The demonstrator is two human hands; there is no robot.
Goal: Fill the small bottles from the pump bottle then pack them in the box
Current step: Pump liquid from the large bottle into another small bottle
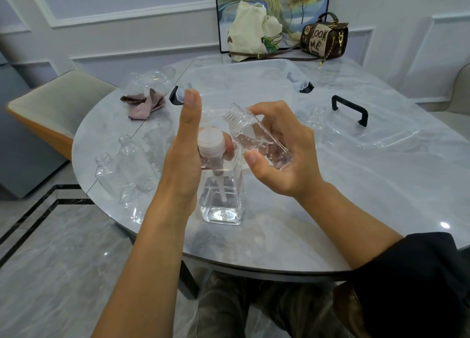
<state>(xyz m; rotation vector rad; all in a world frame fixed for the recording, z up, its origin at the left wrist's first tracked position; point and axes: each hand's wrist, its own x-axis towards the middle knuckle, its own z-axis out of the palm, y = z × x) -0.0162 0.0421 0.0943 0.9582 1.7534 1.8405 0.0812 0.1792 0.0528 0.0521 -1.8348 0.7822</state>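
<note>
On the table [356,185], the clear box [241,81] sits at twelve o'clock. My left grip [183,154] clasps the pump bottle [223,200] by its neck at centre; my right grip [284,149] grasps a tilted small bottle [256,139] at its two o'clock.

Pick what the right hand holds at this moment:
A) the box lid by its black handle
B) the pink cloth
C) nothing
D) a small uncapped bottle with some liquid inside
D: the right hand grips a small bottle, tilted with its open threaded neck toward the pump bottle; liquid and bubbles show inside.
</note>
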